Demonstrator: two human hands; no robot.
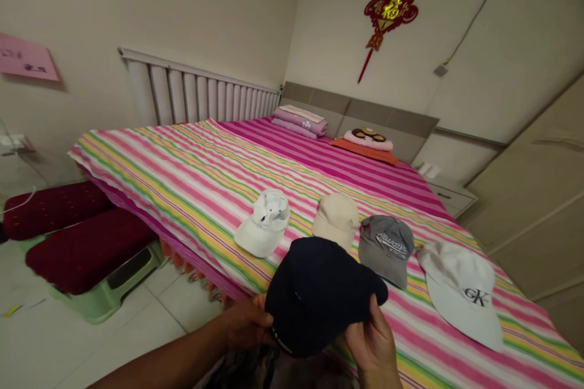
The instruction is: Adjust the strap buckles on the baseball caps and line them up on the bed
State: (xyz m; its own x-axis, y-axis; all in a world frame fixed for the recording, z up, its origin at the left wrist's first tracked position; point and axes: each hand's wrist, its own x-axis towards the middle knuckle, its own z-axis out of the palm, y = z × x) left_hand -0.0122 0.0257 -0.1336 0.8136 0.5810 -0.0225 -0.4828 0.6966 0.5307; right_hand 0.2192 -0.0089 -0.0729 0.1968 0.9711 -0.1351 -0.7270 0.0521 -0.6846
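A dark navy baseball cap (319, 292) is held up in front of me, over the near edge of the bed. My left hand (249, 323) grips its left side, thumb on top. On the right, my right hand (371, 337) pinches the cap's other end between thumb and fingers. Beyond it lie a white cap (264, 222), a beige cap (336, 219) partly covered by the navy one, a grey cap (387, 247) with white lettering, and a white cap with CK letters (463, 292).
The caps rest on a striped bedsheet (173, 173). Folded bedding (298, 121) and a pillow (367, 140) sit by the headboard (365, 112). Red-topped stools (91, 249) stand left of the bed. A radiator (205, 91) lines the wall, and a nightstand (449, 194) stands at the right.
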